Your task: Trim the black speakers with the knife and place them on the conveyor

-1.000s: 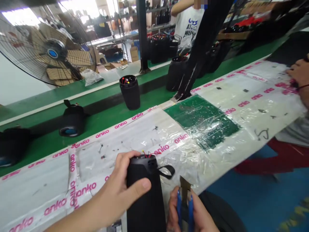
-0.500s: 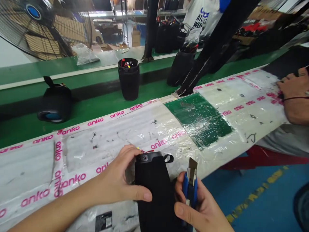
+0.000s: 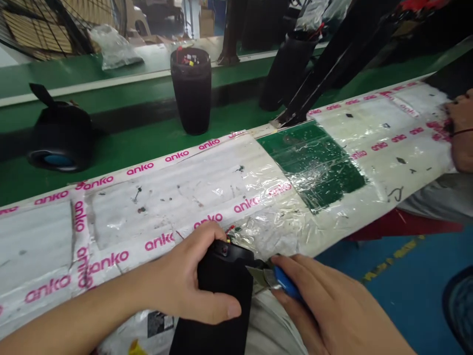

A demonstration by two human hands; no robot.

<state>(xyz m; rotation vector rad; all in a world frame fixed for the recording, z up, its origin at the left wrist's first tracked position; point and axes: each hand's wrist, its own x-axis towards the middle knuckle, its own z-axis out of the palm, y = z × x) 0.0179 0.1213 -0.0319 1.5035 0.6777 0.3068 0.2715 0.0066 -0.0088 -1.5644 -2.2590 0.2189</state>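
A black cylindrical speaker body (image 3: 218,296) stands at the near edge of the bench, with coloured wires poking out of its top. My left hand (image 3: 185,281) is wrapped round its upper part, thumb across the front. My right hand (image 3: 332,305) grips a blue utility knife (image 3: 277,280). The knife's bare blade lies flat and points left, its tip touching the speaker's right side near the top.
The bench (image 3: 207,182) is covered in plastic film and pink "anko" tape, with a green patch (image 3: 314,165). Behind it a green conveyor (image 3: 140,143) carries an upright black speaker body (image 3: 191,91), one lying on its side (image 3: 59,135) and another further right (image 3: 284,71). Another person's hand (image 3: 460,128) rests at far right.
My right hand turned the knife from upright to flat and brought the blade to the speaker's side. The camera tilted down and the speaker sits lower in view.
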